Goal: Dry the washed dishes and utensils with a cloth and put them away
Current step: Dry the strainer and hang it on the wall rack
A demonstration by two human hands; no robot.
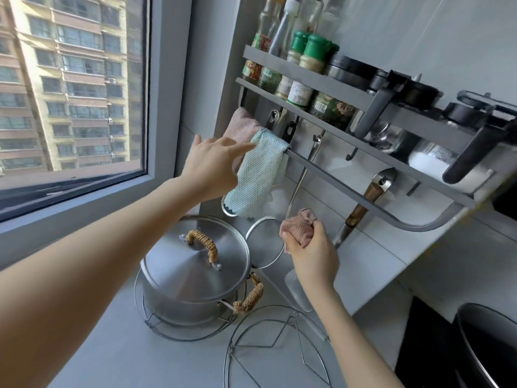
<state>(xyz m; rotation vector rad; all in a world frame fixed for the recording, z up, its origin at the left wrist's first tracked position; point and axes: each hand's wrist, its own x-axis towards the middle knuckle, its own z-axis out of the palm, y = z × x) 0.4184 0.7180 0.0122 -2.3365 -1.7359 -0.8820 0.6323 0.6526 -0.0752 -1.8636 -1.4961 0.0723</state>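
Observation:
My right hand is shut on a bunched pink cloth, held in front of a hanging metal spatula. My left hand reaches up to the grey wall rack; its fingers lie on a light blue cloth that hangs over the rail. A second pink cloth hangs just behind it. A wire skimmer and a ladle hang from the rack's hooks.
A steel pot with a lid and rope handles stands on a wire trivet on the grey counter. Another wire trivet lies in front. Spice bottles fill the shelf. A dark wok is at right. A window is at left.

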